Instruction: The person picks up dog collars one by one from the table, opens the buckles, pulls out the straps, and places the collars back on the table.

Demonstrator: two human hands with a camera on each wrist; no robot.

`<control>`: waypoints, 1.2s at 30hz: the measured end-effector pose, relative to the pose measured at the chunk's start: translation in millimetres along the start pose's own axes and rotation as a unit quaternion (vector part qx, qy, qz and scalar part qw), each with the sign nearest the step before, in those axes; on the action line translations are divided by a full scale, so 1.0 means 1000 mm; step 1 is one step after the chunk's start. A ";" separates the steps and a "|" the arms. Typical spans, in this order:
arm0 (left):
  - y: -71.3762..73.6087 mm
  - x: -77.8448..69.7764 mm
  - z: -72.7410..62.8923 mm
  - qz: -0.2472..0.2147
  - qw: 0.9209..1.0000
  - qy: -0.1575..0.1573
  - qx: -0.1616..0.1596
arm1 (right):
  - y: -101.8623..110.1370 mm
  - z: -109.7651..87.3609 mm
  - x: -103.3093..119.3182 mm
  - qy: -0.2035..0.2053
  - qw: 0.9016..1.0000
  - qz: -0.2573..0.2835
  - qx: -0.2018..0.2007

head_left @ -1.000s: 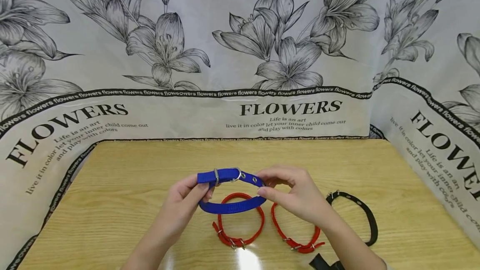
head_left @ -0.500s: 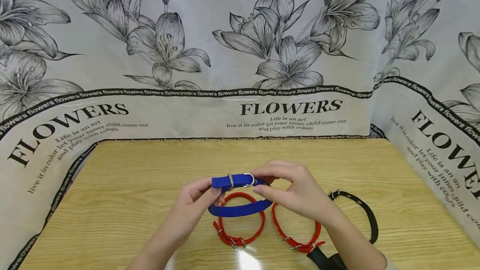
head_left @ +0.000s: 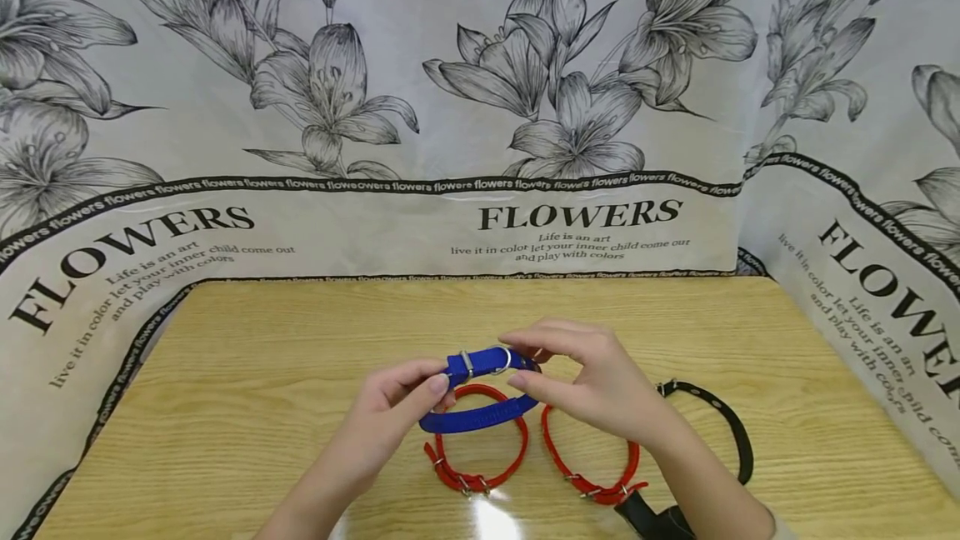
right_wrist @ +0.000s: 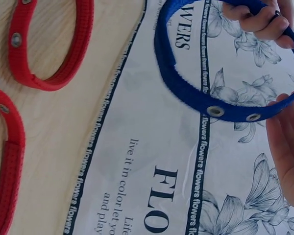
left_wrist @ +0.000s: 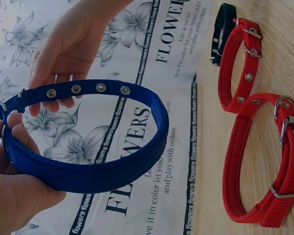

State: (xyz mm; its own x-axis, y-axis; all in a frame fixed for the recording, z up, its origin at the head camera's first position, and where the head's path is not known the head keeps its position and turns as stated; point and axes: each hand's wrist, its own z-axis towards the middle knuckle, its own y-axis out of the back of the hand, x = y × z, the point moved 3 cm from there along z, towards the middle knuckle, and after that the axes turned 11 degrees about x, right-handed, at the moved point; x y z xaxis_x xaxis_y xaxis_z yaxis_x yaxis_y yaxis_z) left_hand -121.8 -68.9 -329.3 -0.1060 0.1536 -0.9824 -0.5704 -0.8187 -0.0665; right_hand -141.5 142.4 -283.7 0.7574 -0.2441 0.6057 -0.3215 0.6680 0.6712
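Note:
A blue pet collar (head_left: 468, 419) with a metal buckle, a D-ring and a row of eyelets is held up above the table as a closed loop. My left hand (head_left: 393, 402) pinches its left end beside the buckle, and the thumb lies along the band in the left wrist view. At the loop's right end my right hand (head_left: 592, 373) holds the band near the D-ring between thumb and fingers. In the right wrist view its fingertips meet the band just past the eyelets (right_wrist: 215, 111). Below the hands lie two red collars, one at left (head_left: 525, 448) and one at right (head_left: 551, 452).
A black collar (head_left: 738, 432) lies on the wooden table (head_left: 225, 407) to the right, partly behind my right forearm. Beneath that wrist a black object (head_left: 645, 515) shows. Flower-printed cloth (head_left: 375, 232) stands along the back and sides.
The blue collar and my left hand have moved to the right. My right hand has stayed nearly in place, and the strap's left end has turned in my left fingers.

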 end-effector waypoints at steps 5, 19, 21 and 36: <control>-0.001 0.001 0.000 0.000 1.000 0.015 0.003 | 0.000 0.003 0.002 0.026 1.000 -0.010 -0.004; 0.011 0.002 -0.003 0.155 0.985 -0.010 -0.082 | 0.011 -0.012 -0.005 -0.010 0.999 -0.012 -0.028; 0.012 0.001 -0.004 0.208 0.973 -0.038 -0.090 | 0.012 -0.013 -0.006 -0.005 0.999 -0.012 -0.032; -0.001 -0.003 0.000 0.376 0.898 -0.206 -0.095 | 0.011 -0.010 -0.007 -0.008 0.999 -0.009 -0.033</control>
State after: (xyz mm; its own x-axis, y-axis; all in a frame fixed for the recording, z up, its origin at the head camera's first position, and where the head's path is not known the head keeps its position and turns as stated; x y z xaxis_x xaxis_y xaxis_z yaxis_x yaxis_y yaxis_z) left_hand -121.2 -68.9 -326.5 -0.7184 -0.3222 -0.6165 -0.0656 -0.8510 0.5211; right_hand -144.9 158.4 -284.9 0.7533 -0.2673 0.6008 -0.2698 0.7076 0.6531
